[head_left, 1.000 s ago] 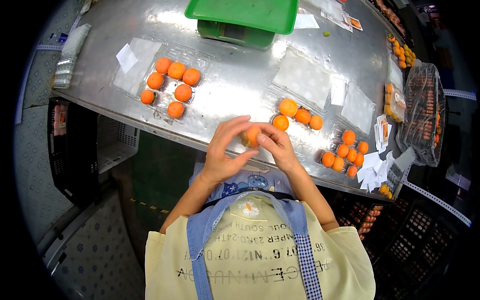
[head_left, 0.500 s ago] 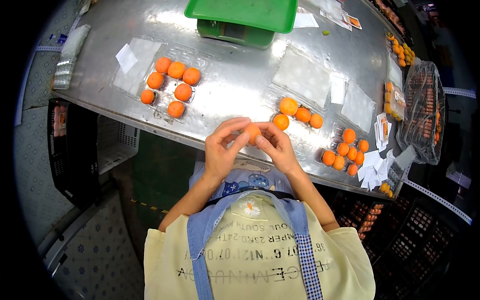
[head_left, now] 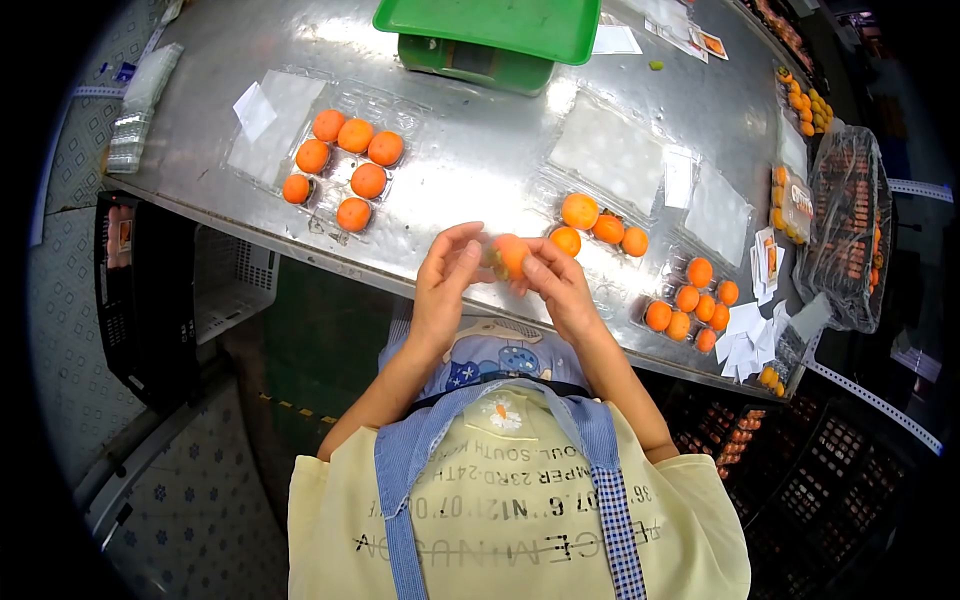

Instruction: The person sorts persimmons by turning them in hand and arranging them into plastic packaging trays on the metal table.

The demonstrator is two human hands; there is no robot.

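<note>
In front of me, over the near table edge, my right hand (head_left: 560, 285) grips a round orange fruit (head_left: 512, 254) between thumb and fingers. A greenish patch shows on the fruit's left side; it is blurred. My left hand (head_left: 445, 285) is close on the left, its fingers and thumb curled towards the fruit. A pale smear lies between that hand and the fruit, and I cannot tell what it is. Just beyond my right hand, several fruits sit in a clear plastic tray (head_left: 580, 182). Another clear tray (head_left: 385, 105) on the left holds several orange fruits.
A green scale (head_left: 480, 25) stands at the back of the metal table (head_left: 465, 150). At right are a fuller tray of fruits (head_left: 687, 298), loose white cards (head_left: 745, 340) and a plastic-wrapped crate (head_left: 845, 230). Stacked clear trays (head_left: 140, 110) lie far left.
The fruit has turned and moved slightly right and up, showing a greenish side. My left fingers have drawn back from it, while my right hand keeps hold.
</note>
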